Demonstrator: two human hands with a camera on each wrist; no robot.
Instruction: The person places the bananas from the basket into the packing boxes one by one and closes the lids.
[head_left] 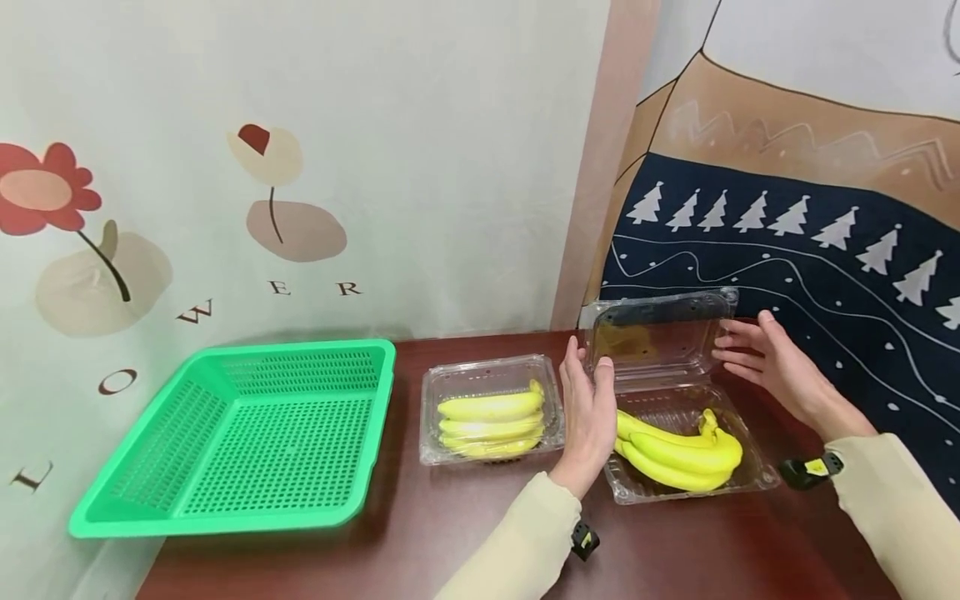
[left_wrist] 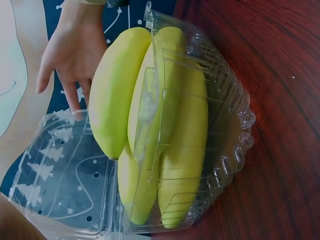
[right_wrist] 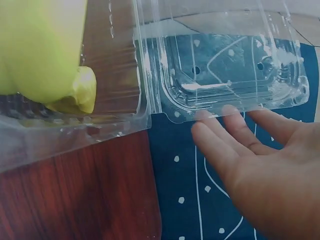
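Observation:
A clear hinged plastic box (head_left: 622, 492) stands with its lid (head_left: 667, 342) raised at the back. In its base lies a bunch of yellow bananas (head_left: 686, 457), also large in the left wrist view. My left hand (head_left: 587, 408) is upright at the box's left side, fingers extended near the lid's left edge and overlapping the banana tips in the head view. At the lid's right edge is my right hand (head_left: 787, 379), its fingers spread and slightly bent. The right wrist view has those fingertips (right_wrist: 202, 116) right at the lid's rim, with no grip around it.
Left of my left hand sits a second clear plastic box (head_left: 431, 446), lid down over several bananas (head_left: 491, 427). Farther left is a green perforated basket (head_left: 363, 500). The dark red table (head_left: 450, 517) backs onto a printed curtain (head_left: 465, 208).

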